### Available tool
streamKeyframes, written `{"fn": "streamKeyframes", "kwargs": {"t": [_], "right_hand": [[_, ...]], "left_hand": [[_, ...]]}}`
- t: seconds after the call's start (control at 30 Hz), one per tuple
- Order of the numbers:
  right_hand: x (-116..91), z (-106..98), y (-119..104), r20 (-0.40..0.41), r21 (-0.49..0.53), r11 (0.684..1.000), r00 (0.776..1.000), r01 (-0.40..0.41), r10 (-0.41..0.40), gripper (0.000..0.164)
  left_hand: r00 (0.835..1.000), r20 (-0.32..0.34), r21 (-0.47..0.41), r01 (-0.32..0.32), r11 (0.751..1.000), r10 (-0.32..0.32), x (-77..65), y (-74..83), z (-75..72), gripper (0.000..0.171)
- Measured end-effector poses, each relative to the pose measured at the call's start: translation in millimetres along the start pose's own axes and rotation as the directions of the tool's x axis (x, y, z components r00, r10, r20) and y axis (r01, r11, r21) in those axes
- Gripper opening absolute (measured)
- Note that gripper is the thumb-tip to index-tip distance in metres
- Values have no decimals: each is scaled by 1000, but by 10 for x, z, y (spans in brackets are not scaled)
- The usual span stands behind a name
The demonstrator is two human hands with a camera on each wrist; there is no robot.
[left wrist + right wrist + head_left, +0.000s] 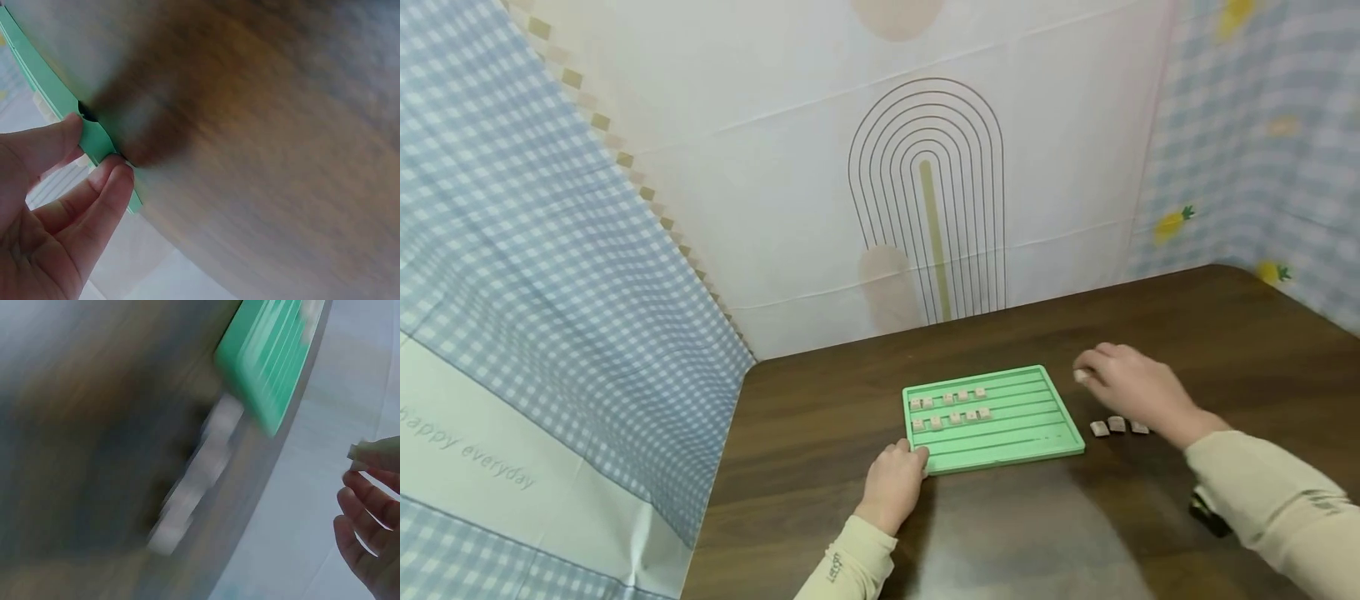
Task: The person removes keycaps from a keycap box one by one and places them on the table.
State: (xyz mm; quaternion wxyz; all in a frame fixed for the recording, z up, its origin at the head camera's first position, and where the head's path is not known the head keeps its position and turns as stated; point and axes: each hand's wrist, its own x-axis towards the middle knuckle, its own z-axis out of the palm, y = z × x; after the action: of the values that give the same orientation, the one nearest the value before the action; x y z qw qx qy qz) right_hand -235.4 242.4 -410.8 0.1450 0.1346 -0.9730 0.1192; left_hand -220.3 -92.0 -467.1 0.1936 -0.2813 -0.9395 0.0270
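A light green tray point(1000, 446) with raised lengthwise ridges lies on the table. My left hand point(895, 483) grips its near left corner, thumb on one side and fingers on the other, as the left wrist view shows at the tray's edge point(94, 137). Two rows of small off-white keycap-like tiles point(955, 418) stand along the ridges in the tray's left part. Right of the tray, my right hand point(1138, 387) is raised above the table and pinches one such tile point(357, 456) between thumb and index finger; its other fingers are loosely bent.
Several more off-white tiles point(1117, 424) lie in a short row beside the tray's right end, below my right hand; they are blurred in the right wrist view. The dark wooden table point(820, 417) meets a white patterned cloth point(790, 208) behind, with blue checked cloth point(587, 275) on the left.
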Motion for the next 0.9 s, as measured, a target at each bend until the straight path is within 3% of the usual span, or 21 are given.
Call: {"fn": "streamKeyframes", "kwargs": {"t": [0.17,0.33,0.5,0.67,0.9], "right_hand": [[-321,-24,528,97,-22,996,991,-89,90,20],[-569,80,821,186,-13,989,972,-145,145,18],[-656,164,890,231,6,983,957,-182,175,16],[-667,193,861,227,8,982,957,-187,180,16],[-669,169,843,245,5,982,952,-190,183,36]], "left_hand": [[1000,-24,-23,1,1000,-1,-16,-40,-14,12],[1000,-26,-36,-4,999,3,-7,-34,-11,13],[1000,-19,-52,-1,999,0,-2,-24,-8,13],[1000,-7,-58,-3,998,3,9,-30,-14,13],[1000,18,-87,5,996,-3,9,-24,-51,13]]}}
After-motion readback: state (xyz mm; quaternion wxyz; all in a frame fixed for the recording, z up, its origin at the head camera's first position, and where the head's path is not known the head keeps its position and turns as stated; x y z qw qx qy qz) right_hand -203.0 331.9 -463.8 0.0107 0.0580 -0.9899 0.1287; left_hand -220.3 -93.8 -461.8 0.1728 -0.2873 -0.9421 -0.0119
